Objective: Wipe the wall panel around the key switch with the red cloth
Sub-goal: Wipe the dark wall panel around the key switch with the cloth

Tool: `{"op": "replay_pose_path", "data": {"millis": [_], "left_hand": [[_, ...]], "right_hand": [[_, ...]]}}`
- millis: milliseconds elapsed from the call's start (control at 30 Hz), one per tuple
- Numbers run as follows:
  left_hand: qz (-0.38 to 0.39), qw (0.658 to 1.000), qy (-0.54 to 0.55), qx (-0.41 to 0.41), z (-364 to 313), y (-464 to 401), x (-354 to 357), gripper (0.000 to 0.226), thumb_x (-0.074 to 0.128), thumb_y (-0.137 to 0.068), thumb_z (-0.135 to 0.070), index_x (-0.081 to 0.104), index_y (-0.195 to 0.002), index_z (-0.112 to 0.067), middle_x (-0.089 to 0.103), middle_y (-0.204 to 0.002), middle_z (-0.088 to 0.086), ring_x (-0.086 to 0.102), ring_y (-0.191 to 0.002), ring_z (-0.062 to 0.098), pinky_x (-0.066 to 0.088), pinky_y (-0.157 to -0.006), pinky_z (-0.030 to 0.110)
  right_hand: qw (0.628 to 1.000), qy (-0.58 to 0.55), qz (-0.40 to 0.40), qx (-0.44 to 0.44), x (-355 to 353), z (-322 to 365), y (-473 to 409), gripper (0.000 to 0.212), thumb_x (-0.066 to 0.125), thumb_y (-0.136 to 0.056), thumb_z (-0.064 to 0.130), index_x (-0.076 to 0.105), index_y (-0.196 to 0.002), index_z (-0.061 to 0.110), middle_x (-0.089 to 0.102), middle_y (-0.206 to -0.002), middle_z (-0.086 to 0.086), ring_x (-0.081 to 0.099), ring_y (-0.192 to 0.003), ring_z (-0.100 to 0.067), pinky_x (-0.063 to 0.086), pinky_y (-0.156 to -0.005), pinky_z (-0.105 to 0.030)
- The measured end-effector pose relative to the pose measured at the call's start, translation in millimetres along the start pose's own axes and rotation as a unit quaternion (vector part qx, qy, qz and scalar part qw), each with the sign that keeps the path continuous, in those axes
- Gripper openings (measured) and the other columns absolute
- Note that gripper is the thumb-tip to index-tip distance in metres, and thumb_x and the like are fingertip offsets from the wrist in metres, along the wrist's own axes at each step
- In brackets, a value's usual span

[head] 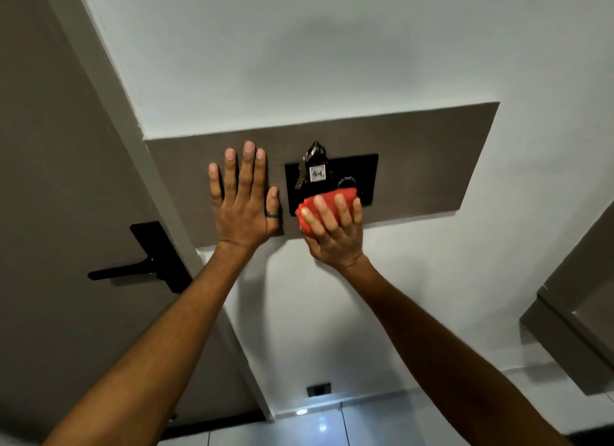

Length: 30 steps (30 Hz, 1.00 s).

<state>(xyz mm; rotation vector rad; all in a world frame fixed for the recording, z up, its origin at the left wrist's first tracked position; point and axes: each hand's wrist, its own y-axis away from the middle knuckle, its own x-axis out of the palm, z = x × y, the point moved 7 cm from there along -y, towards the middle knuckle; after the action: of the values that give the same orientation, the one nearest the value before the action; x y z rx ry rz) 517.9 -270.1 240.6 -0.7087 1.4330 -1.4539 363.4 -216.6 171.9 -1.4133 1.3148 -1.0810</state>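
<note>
Two hands on the wall panel, one with the red cloth.

The right hand [334,231] grips one folded red cloth [327,201] and presses it on the lower part of the black key switch [332,183]. The left hand [244,196] lies flat with fingers spread wide, just left of the switch, with one dark ring [273,214] on the thumb. The one brown wall panel [415,160] has its long axis horizontal. A bunch of keys [310,166] with one tag [317,173] hangs in the switch; its writing is not readable. One black door handle [133,269] is far left of the switch, lower.
</note>
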Motion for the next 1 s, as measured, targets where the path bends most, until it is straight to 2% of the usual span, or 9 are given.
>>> {"op": "replay_pose_path", "data": {"millis": [133, 300, 400, 500, 600, 700, 833, 1000], "left_hand": [[0.0, 1.0, -0.009, 0.006, -0.3, -0.1, 0.8, 0.064, 0.036, -0.104, -0.037, 0.02, -0.161, -0.011, 0.0, -0.172, 0.002, 0.0, -0.159, 0.026, 0.002, -0.13, 0.049], [0.01, 1.0, 0.001, 0.002, 0.3, 1.5, 0.4, 0.064, 0.036, -0.104, -0.037, 0.021, -0.16, -0.01, -0.001, -0.172, 0.002, -0.001, -0.159, 0.026, 0.003, -0.13, 0.049], [0.003, 1.0, -0.002, 0.006, -2.6, -0.1, -0.9, 0.064, 0.036, -0.104, -0.037, 0.023, -0.159, -0.009, 0.0, -0.172, 0.002, 0.0, -0.159, 0.026, 0.004, -0.129, 0.049], [-0.004, 1.0, -0.006, 0.013, -2.4, 1.5, 0.1, 0.064, 0.036, -0.103, -0.036, 0.023, -0.159, -0.009, 0.001, -0.172, 0.003, 0.001, -0.159, 0.026, 0.004, -0.129, 0.05], [-0.004, 1.0, -0.019, 0.015, -3.0, 1.0, 1.6, 0.065, 0.035, -0.103, -0.036, 0.022, -0.16, -0.009, 0.003, -0.172, 0.004, 0.002, -0.159, 0.027, 0.004, -0.13, 0.05], [-0.002, 1.0, -0.007, 0.008, -1.2, 1.1, 2.7, 0.064, 0.034, -0.104, -0.036, 0.023, -0.161, -0.009, 0.004, -0.172, 0.004, 0.002, -0.159, 0.028, 0.003, -0.13, 0.051], [0.003, 1.0, -0.015, 0.005, -3.0, -4.4, -0.2, 0.064, 0.034, -0.104, -0.035, 0.021, -0.161, -0.009, 0.002, -0.172, 0.003, 0.0, -0.159, 0.027, 0.002, -0.129, 0.05], [0.012, 1.0, -0.004, -0.01, -7.7, -5.9, -0.2, 0.064, 0.034, -0.103, -0.033, 0.02, -0.16, -0.008, -0.001, -0.172, 0.002, -0.001, -0.159, 0.027, 0.001, -0.128, 0.052]], "right_hand": [[0.997, -0.042, -0.037, 0.049, 5.4, -1.9, -15.6, 0.057, 0.064, -0.094, 0.037, 0.05, -0.146, 0.022, 0.048, -0.151, -0.005, 0.028, -0.159, -0.03, 0.021, -0.131, -0.055], [0.992, -0.073, -0.04, 0.093, -1.8, -11.3, -21.6, 0.041, 0.053, -0.101, 0.043, 0.056, -0.133, 0.017, 0.055, -0.14, -0.011, 0.039, -0.146, -0.035, 0.029, -0.126, -0.058], [0.979, -0.074, -0.03, 0.19, -11.0, -35.2, -8.7, 0.041, 0.044, -0.105, 0.042, 0.054, -0.132, 0.012, 0.055, -0.141, -0.014, 0.038, -0.145, -0.037, 0.029, -0.122, -0.061], [0.961, -0.074, -0.044, 0.261, -12.6, -65.5, -34.6, 0.044, 0.047, -0.106, 0.04, 0.057, -0.14, 0.014, 0.058, -0.148, -0.015, 0.04, -0.151, -0.039, 0.03, -0.125, -0.06], [0.98, -0.078, -0.02, 0.18, 0.8, -77.4, -80.0, 0.049, 0.054, -0.103, 0.041, 0.054, -0.148, 0.022, 0.05, -0.158, -0.007, 0.031, -0.158, -0.032, 0.019, -0.13, -0.055], [0.99, -0.096, 0.021, 0.105, 0.1, -69.1, -69.9, 0.049, 0.055, -0.103, 0.039, 0.054, -0.149, 0.022, 0.052, -0.156, -0.009, 0.035, -0.155, -0.036, 0.019, -0.13, -0.057], [0.993, -0.09, 0.042, 0.064, -17.9, -58.6, -24.9, 0.042, 0.059, -0.098, 0.033, 0.059, -0.138, 0.018, 0.057, -0.148, -0.013, 0.047, -0.141, -0.043, 0.027, -0.126, -0.058], [0.995, -0.072, 0.035, 0.053, -7.4, -64.8, -52.4, 0.043, 0.056, -0.101, 0.036, 0.063, -0.139, 0.018, 0.06, -0.148, -0.012, 0.045, -0.147, -0.039, 0.029, -0.126, -0.06]]}}
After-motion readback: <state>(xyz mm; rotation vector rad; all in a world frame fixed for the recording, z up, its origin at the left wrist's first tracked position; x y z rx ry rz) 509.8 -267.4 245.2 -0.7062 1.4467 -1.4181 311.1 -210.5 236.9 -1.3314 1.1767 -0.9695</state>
